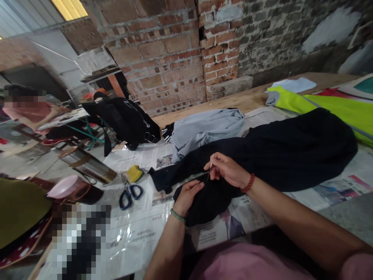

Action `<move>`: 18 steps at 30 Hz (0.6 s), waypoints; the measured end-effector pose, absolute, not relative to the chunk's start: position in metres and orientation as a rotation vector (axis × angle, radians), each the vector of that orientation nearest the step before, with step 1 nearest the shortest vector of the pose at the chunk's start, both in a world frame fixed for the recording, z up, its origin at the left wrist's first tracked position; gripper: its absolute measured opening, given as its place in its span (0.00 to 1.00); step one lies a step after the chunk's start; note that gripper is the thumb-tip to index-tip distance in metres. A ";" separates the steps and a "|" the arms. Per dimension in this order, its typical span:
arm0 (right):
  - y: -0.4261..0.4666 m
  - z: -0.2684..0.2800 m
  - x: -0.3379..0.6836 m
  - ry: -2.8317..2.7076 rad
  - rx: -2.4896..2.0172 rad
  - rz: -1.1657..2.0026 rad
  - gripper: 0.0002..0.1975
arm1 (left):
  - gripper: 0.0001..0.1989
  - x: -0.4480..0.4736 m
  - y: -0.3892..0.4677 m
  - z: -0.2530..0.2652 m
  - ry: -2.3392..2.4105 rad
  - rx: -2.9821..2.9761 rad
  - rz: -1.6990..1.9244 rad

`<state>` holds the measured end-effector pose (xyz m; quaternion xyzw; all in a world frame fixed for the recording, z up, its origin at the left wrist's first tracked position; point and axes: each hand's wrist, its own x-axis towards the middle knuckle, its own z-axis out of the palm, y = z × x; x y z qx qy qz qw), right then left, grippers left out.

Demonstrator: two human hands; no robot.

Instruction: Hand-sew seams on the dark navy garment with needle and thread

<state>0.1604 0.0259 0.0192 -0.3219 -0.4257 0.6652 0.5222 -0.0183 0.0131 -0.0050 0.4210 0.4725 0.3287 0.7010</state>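
Black cloth (208, 206) lies bunched beneath my left hand (189, 194), pinched between its thumb and fingers, and just to the right my right hand (223, 169) pinches a slim metal tool (210, 169) between thumb and fingertips, its tip pointing down at the cloth. Out to the left of my left hand, blue-handled scissors (130, 193) and a yellow sponge (134, 173) rest on newspaper (136, 233), with a steel flask (87, 165) farther that way. Beyond my right hand come a long navy garment (291, 151), a pale grey garment (206, 126) and finally a brick wall (163, 54).
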 end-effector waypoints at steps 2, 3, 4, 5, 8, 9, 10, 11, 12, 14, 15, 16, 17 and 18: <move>0.037 0.029 0.164 -1.039 -0.704 1.800 0.07 | 0.08 -0.019 0.015 -0.006 1.042 0.936 0.716; 0.044 0.033 0.165 -1.038 -0.688 1.887 0.06 | 0.08 -0.020 0.016 -0.007 1.045 0.926 0.719; 0.052 0.037 0.165 -1.024 -0.685 1.956 0.04 | 0.08 -0.020 0.017 -0.009 1.054 0.910 0.730; 0.060 0.039 0.165 -0.995 -0.692 2.006 0.03 | 0.08 -0.021 0.017 -0.010 1.070 0.890 0.745; 0.084 0.047 0.163 -0.854 -0.707 2.016 0.06 | 0.09 -0.022 0.019 -0.012 1.126 0.837 0.788; 0.091 0.050 0.162 -0.814 -0.694 1.978 0.07 | 0.09 -0.022 0.019 -0.012 1.138 0.827 0.793; 0.097 0.054 0.161 -0.785 -0.670 1.931 0.08 | 0.10 -0.022 0.019 -0.012 1.145 0.820 0.797; 0.102 0.057 0.161 -0.768 -0.643 1.880 0.09 | 0.10 -0.022 0.019 -0.012 1.143 0.820 0.798; 0.107 0.061 0.160 -0.763 -0.619 1.831 0.09 | 0.10 -0.022 0.020 -0.013 1.137 0.825 0.797; 0.114 0.067 0.160 -0.778 -0.584 1.751 0.08 | 0.10 -0.022 0.020 -0.013 1.122 0.838 0.797; 0.117 0.069 0.160 -0.794 -0.577 1.724 0.07 | 0.09 -0.022 0.020 -0.013 1.116 0.843 0.796; 0.118 0.071 0.160 -0.812 -0.578 1.704 0.07 | 0.09 -0.022 0.020 -0.013 1.111 0.845 0.793; 0.118 0.071 0.160 -0.832 -0.583 1.689 0.06 | 0.09 -0.022 0.020 -0.013 1.112 0.840 0.795; 0.117 0.071 0.160 -0.853 -0.590 1.677 0.06 | 0.09 -0.022 0.020 -0.012 1.118 0.829 0.801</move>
